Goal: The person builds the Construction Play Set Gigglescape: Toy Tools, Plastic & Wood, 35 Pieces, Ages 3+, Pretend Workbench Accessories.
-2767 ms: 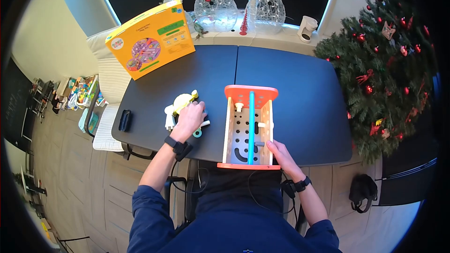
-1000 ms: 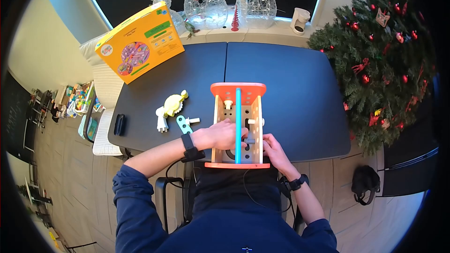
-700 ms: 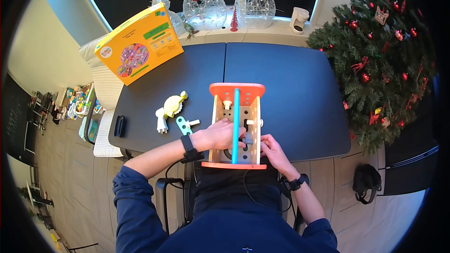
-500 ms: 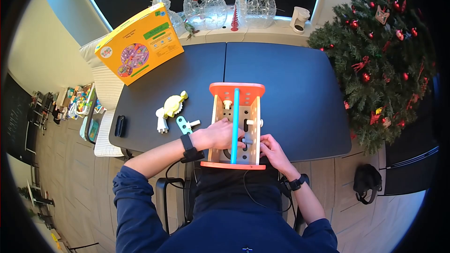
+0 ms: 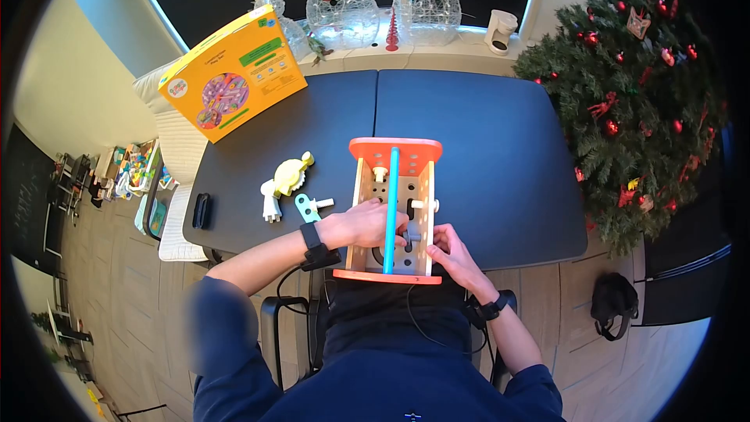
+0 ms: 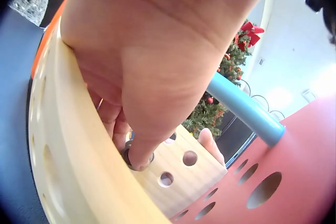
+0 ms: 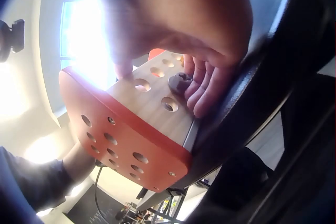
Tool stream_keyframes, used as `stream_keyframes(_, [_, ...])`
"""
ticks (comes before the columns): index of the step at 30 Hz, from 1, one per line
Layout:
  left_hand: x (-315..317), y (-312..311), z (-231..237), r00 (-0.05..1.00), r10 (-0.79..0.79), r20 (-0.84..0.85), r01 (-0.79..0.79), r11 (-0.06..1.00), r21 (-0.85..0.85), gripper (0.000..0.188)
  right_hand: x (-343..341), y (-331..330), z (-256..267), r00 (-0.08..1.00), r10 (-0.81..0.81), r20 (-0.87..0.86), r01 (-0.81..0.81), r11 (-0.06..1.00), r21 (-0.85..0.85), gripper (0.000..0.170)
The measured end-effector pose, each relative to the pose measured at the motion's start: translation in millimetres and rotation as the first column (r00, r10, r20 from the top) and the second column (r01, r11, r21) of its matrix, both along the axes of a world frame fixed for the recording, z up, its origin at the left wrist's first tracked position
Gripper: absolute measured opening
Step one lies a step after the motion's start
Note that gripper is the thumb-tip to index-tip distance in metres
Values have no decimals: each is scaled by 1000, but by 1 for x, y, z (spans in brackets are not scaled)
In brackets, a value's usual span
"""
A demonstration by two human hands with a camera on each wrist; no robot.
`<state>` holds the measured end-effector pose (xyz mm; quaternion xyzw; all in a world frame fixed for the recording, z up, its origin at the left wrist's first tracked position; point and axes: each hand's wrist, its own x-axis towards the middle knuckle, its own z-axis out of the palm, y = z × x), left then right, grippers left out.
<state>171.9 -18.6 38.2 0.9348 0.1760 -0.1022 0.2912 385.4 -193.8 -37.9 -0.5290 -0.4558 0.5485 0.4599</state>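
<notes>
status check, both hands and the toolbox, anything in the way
Left hand in toolbox, pinching grey bolt. Right hand outside side wall, fingers at bolt's head. Blue bar crosses above left fingers.

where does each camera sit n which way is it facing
Head: on the head, facing forward and down at the toolbox; shows left arm, left hand, right arm, right hand.
Left wrist: on that wrist, facing into the toolbox; shows left hand, part of right hand.
Right wrist: on that wrist, facing the toolbox's outer side; shows right hand, left sleeve.
Head and left wrist share the blue bar.
</notes>
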Motion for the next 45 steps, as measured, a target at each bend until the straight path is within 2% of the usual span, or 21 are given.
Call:
stream_keyframes(7, [-1,-4,1,998,-52,-30,55,992,113,39,-4,1,2,997,-29,67,30,999,-13,58])
stream_keyframes(10, [0,-3,6,997,-67,-46,70,995,77,38,-5,1,1,997,-41,73,42,999,-10,55])
stream_keyframes(13, [1,-4,13,999,-21,-27,21,1000,-1,35,-6,1,-1,997,-55,55,55,998,11,52])
stream_keyframes(16, [0,-2,10,1000,-1,29,2,999,-33,34,-3,0,-1,998,-4,70,5,1000,-22,41])
stream_keyframes(19, [1,-2,13,999,7,-33,-7,1000,-4,33,-6,2,-9,997,-68,41,67,998,17,51])
stream_keyframes(22, [2,-6,19,998,14,-57,-13,1000,25,34,-6,2,-9,998,-57,19,57,998,0,53])
stream_keyframes(25, [5,-4,11,992,-51,-115,59,996,67,35,-6,2,-5,998,-55,15,54,998,14,55])
stream_keyframes(28, [7,-3,20,986,-34,-163,33,999,-13,37,-6,2,-4,999,-43,30,43,999,19,56])
stream_keyframes(31, [6,-1,19,991,9,-133,-20,997,-80,37,-5,1,1,999,-10,43,11,1000,-8,41])
stream_keyframes(34, [5,-2,17,996,3,-94,-8,999,-53,35,-4,2,-3,999,-12,48,11,1000,12,41])
stream_keyframes(37, [6,-5,27,990,13,-140,-17,999,-28,34,-6,2,-5,999,-45,20,45,999,9,54])
stream_keyframes(40, [4,-4,16,992,38,-117,-45,997,-62,34,-5,2,-6,998,-51,32,50,999,10,53])
stream_keyframes(43, [7,-1,15,983,-6,-184,-1,999,-34,34,-6,1,-6,998,-54,14,53,999,7,53])
stream_keyframes(45, [7,2,5,985,-26,-169,24,1000,-18,36,-4,1,-3,999,-28,30,28,1000,-7,44])
